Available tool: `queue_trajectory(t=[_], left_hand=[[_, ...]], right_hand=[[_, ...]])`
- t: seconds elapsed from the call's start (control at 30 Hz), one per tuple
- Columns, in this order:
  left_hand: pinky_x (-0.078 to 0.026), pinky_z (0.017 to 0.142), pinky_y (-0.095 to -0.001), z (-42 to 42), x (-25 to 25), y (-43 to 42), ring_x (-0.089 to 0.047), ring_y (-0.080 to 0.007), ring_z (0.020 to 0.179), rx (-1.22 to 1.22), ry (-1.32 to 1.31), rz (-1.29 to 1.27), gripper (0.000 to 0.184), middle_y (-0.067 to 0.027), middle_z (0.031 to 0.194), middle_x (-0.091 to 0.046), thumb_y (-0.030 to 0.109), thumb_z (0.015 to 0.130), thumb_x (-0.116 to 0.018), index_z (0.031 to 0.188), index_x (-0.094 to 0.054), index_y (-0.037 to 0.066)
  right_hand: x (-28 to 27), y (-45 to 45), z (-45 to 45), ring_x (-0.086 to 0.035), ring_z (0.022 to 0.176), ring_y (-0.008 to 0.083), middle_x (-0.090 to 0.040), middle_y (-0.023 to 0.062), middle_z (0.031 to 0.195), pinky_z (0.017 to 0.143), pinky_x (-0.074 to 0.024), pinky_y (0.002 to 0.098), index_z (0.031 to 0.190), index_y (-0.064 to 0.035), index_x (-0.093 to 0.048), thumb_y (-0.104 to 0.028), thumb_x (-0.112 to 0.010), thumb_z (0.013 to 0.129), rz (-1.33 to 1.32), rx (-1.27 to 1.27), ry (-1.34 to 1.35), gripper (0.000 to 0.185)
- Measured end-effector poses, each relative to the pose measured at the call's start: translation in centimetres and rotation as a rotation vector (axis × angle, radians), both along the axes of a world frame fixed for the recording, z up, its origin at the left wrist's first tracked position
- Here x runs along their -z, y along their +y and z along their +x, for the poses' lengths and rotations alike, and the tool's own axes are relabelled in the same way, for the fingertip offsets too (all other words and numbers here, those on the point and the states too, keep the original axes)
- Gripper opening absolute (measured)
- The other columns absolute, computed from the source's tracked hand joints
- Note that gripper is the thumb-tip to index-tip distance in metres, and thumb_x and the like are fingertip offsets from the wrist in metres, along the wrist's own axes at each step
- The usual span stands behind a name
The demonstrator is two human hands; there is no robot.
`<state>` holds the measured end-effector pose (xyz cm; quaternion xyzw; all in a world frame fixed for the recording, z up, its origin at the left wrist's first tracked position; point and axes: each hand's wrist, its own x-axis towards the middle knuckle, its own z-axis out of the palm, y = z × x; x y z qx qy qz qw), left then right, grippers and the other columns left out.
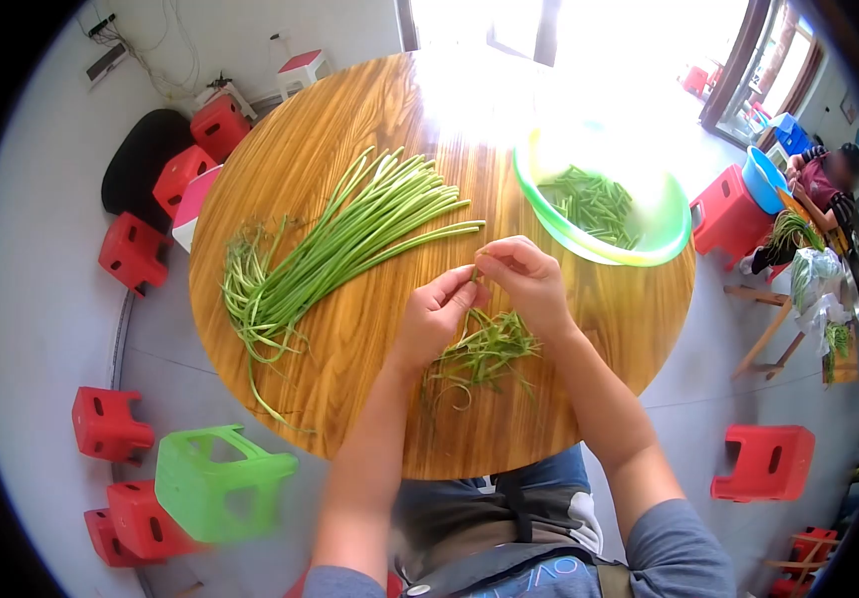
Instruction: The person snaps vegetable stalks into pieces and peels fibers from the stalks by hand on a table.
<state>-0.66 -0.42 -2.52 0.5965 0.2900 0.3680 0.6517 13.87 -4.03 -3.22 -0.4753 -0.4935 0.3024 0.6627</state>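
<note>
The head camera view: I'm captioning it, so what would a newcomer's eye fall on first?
Probably the bundle of long green stems, fanned across the left part of the round wooden table. To its right, a green-rimmed bowl holds short green pieces beside the window glare. Between them and nearer the wearer, the left hand and right hand meet near a small heap of trimmings.

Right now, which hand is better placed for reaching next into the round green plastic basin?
Probably the right hand: it is nearer the round green plastic basin, which stands beyond it to the right. The left hand is farther away.
</note>
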Motion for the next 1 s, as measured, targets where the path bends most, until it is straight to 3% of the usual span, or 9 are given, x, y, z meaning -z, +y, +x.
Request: queue_trajectory(t=[0.1,0.2,0.3,0.43,0.53,0.6,0.7,0.87,1.0], left_hand=[[-0.046,0.069,-0.0217,0.0,0.1,0.0,-0.059,-0.0094,0.078,-0.040,0.211,0.162,0.021,-0.0048,0.087,-0.064,0.011,0.090,-0.052,0.103,-0.059,-0.004],[-0.048,0.067,-0.0229,0.4,0.3,-0.3,-0.060,-0.0106,0.074,-0.072,0.020,-0.011,0.021,-0.0065,0.088,-0.064,0.010,0.090,-0.052,0.105,-0.058,-0.004],[-0.049,0.069,-0.0248,0.4,-0.2,-0.9,-0.061,-0.0127,0.077,0.002,-0.200,-0.285,0.020,-0.0075,0.088,-0.064,0.009,0.090,-0.051,0.105,-0.057,-0.002],[-0.051,0.072,-0.0283,-0.1,1.4,0.7,-0.063,-0.0173,0.080,-0.056,-0.457,-0.431,0.017,-0.0091,0.090,-0.065,0.010,0.090,-0.051,0.103,-0.057,0.001],[-0.051,0.076,-0.0317,-1.6,1.4,2.5,-0.063,-0.0200,0.084,-0.217,-0.723,-0.739,0.017,-0.0100,0.090,-0.065,0.014,0.090,-0.052,0.104,-0.056,0.004],[-0.051,0.077,-0.0315,-3.2,1.4,3.5,-0.063,-0.0196,0.085,-0.243,-0.788,-0.669,0.019,-0.0092,0.089,-0.065,0.015,0.090,-0.052,0.105,-0.056,0.005],[-0.049,0.071,-0.0293,-4.1,0.9,4.0,-0.061,-0.0169,0.079,-0.286,-0.841,-0.547,0.022,-0.0080,0.087,-0.065,0.017,0.090,-0.052,0.109,-0.054,0.004],[-0.042,0.059,-0.0246,-4.3,0.6,3.7,-0.053,-0.0114,0.063,-0.139,-0.739,-0.357,0.023,-0.0076,0.084,-0.064,0.018,0.090,-0.053,0.108,-0.055,0.003],[-0.040,0.054,-0.0218,-3.5,-0.4,2.6,-0.051,-0.0096,0.057,-0.174,-0.680,-0.372,0.020,-0.0085,0.082,-0.065,0.019,0.090,-0.053,0.102,-0.057,0.003]], right_hand=[[-1.1,-0.7,-0.5,-0.058,0.072,0.0157,-0.056,0.0054,0.082,0.060,-0.0473,0.0271,0.085,-0.0015,-0.062,-0.004,-0.065,0.077,0.110,0.230,-0.452,0.008],[-1.1,-0.4,-1.1,-0.057,0.069,0.0239,-0.055,0.0095,0.082,0.059,-0.0484,0.0306,0.082,-0.0013,-0.060,0.000,-0.063,0.074,0.358,0.359,-0.655,0.009],[-1.3,-0.4,-1.3,-0.057,0.071,0.0202,-0.055,0.0085,0.083,0.059,-0.0482,0.0300,0.083,-0.0012,-0.060,0.000,-0.063,0.075,0.391,0.376,-0.655,0.008],[-2.0,-1.5,-1.5,-0.055,0.071,0.0116,-0.054,0.0050,0.083,0.059,-0.0446,0.0241,0.083,-0.0009,-0.060,0.000,-0.062,0.079,0.125,0.025,-0.268,0.005],[-2.5,-2.0,-0.9,-0.051,0.072,0.0063,-0.053,0.0017,0.083,0.060,-0.0414,0.0200,0.084,0.0003,-0.060,-0.001,-0.062,0.081,0.037,-0.207,-0.078,0.003],[-3.1,-2.4,-0.4,-0.049,0.072,0.0046,-0.053,0.0002,0.082,0.060,-0.0398,0.0184,0.084,0.0016,-0.060,-0.002,-0.062,0.082,-0.038,-0.405,0.142,0.005],[-3.6,-2.7,0.6,-0.049,0.071,0.0039,-0.055,-0.0017,0.080,0.060,-0.0406,0.0188,0.084,0.0027,-0.060,-0.004,-0.063,0.082,-0.198,-0.621,0.186,0.008],[-3.9,-2.8,0.2,-0.055,0.068,0.0071,-0.060,0.0042,0.075,0.060,-0.0444,0.0210,0.088,-0.0007,-0.063,-0.005,-0.063,0.080,-0.241,-0.577,-0.288,0.009],[-3.8,-2.7,-0.2,-0.057,0.066,0.0114,-0.060,0.0071,0.074,0.058,-0.0454,0.0238,0.089,-0.0019,-0.065,-0.007,-0.064,0.077,-0.309,-0.516,-0.515,0.013]])
